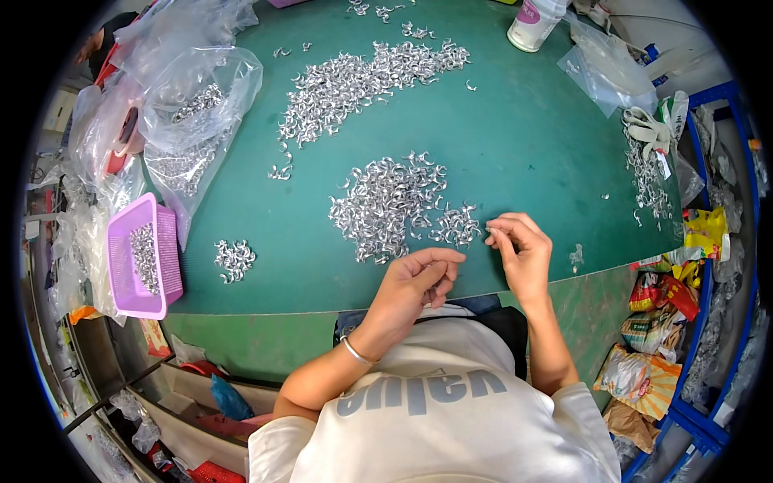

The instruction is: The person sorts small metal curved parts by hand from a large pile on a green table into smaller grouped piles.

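Note:
A large heap of small curved silvery metal pieces (382,209) lies on the green tabletop in front of me, with a smaller cluster of the same pieces (456,225) at its right side. My left hand (420,282) hovers by the table's front edge, just below that cluster. Its fingers are curled in and the thumb lies against them; whatever they may hold is hidden. To the right of the cluster, my right hand (522,245) pinches thumb and forefinger together. A speck of silver shows at those fingertips, seemingly one small metal piece.
A long pile of like pieces (346,92) spreads farther back, and a small group (234,261) lies at left. Beside it stands a purple basket (171,262), below clear plastic bags (233,88). A white cup (533,28) and more pieces (649,185) are at right, near blue shelving (696,354).

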Tool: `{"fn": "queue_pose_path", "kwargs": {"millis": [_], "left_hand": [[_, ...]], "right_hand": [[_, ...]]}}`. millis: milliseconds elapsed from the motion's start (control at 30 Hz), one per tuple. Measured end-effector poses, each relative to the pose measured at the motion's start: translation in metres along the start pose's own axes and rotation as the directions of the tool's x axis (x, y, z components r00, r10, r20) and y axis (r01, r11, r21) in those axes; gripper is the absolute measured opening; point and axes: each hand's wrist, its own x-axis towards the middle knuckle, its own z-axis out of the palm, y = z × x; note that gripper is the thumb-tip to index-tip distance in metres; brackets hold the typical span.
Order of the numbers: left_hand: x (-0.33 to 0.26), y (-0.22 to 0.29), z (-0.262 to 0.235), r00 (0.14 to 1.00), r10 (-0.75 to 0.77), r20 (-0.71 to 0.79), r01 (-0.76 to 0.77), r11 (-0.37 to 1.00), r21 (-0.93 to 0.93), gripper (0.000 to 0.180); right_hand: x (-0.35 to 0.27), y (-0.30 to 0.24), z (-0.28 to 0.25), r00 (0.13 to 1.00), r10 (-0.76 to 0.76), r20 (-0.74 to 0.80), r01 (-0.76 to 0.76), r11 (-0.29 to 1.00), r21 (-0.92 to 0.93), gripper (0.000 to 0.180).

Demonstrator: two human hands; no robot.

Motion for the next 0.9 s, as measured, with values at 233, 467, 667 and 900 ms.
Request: {"fn": "queue_pose_path", "kwargs": {"millis": [233, 467, 667, 900], "left_hand": [[0.002, 0.0, -0.014, 1.0, -0.03, 0.011, 0.03, 0.999, -0.017, 0.018], [0.001, 0.002, -0.01, 0.999, -0.038, 0.01, 0.038, 0.999, 0.029, 0.02], [0.003, 0.0, -0.009, 0.987, 0.142, -0.074, -0.136, 0.987, 0.085, 0.02], [-0.005, 0.014, 0.006, 0.856, 0.513, 0.061, -0.482, 0.751, 0.45, 0.015]], "right_hand": [[0.019, -0.01, 0.003, 0.967, -0.252, 0.037, 0.247, 0.892, -0.379, 0.016], [0.033, -0.001, 0.013, 0.946, -0.311, 0.091, 0.315, 0.815, -0.486, 0.01], [0.015, -0.032, 0.008, 0.998, -0.008, 0.068, 0.006, 1.0, 0.027, 0.011], [-0.008, -0.058, 0.005, 0.966, -0.009, 0.257, -0.117, 0.875, 0.469, 0.026]]}}
